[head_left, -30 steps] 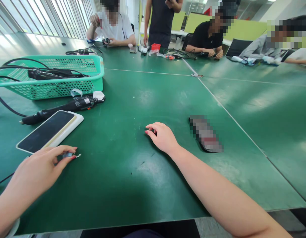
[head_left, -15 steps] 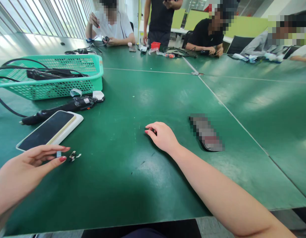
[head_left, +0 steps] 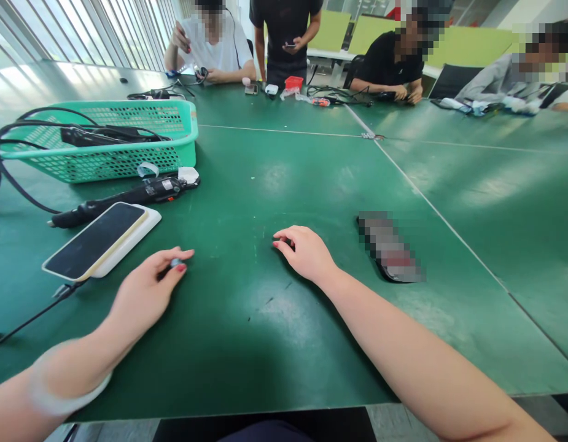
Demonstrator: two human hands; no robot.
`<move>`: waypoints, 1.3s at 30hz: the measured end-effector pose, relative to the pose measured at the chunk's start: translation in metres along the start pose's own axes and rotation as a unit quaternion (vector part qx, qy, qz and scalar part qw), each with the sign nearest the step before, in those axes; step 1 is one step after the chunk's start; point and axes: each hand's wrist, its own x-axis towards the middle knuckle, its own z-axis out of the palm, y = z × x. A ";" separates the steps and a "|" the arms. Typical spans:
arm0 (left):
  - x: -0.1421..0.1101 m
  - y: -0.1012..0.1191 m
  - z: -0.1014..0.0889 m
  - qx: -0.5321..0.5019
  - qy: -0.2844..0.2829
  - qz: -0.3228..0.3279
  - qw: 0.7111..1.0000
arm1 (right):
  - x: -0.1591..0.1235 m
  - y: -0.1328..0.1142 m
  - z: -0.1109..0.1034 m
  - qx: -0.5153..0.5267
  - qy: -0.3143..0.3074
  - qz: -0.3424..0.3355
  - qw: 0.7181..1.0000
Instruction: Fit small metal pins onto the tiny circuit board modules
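Observation:
My left hand (head_left: pixel 148 285) is over the green tabletop, to the right of a smartphone (head_left: pixel 97 239). Its thumb and fingers pinch a small blue-grey piece (head_left: pixel 175 263), too small for me to make out its kind. A pale band (head_left: pixel 72 402) circles that wrist. My right hand (head_left: pixel 306 252) rests on the table with fingers loosely curled and a narrow gap between thumb and index finger; nothing shows in it. To its right lies a dark flat object (head_left: pixel 387 245), blurred out by pixels. The smartphone leans on a white flat slab (head_left: pixel 136 239).
A black corded electric screwdriver (head_left: pixel 131 195) lies behind the phone. Beyond it stands a green basket (head_left: pixel 127 169) with black cables and tools. A thin cable (head_left: pixel 39 316) runs left from the phone. Several people sit or stand across the green table (head_left: pixel 288 178).
My left hand has moved right, away from the phone, carrying the small piece. The small metallic bits seen beside it earlier are out of sight. My right hand has hardly moved.

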 end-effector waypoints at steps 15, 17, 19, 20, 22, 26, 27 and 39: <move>0.034 0.085 0.079 -0.498 -0.113 -0.043 0.859 | 0.002 0.014 -0.004 0.018 0.011 0.027 0.999; 0.035 0.082 0.080 -0.493 -0.125 -0.056 0.859 | 0.002 0.012 -0.003 0.007 0.007 0.023 1.000; 0.036 0.081 0.083 -0.487 -0.140 -0.056 0.860 | 0.002 0.009 -0.003 -0.009 0.000 0.017 1.000; 0.036 0.081 0.085 -0.484 -0.147 -0.054 0.861 | 0.003 0.009 -0.002 -0.016 -0.005 0.014 1.000; 0.038 0.081 0.088 -0.477 -0.156 -0.049 0.863 | 0.003 0.009 -0.002 -0.022 -0.016 0.005 1.000; 0.038 0.080 0.092 -0.482 -0.158 -0.030 0.861 | 0.000 0.008 -0.002 -0.021 -0.014 -0.012 1.000; 0.038 0.080 0.092 -0.488 -0.159 -0.025 0.858 | -0.001 0.006 -0.002 -0.024 -0.006 -0.020 0.999; 0.043 0.075 0.095 -0.591 -0.155 -0.038 0.790 | -0.005 -0.010 0.009 -0.046 -0.032 -0.053 0.997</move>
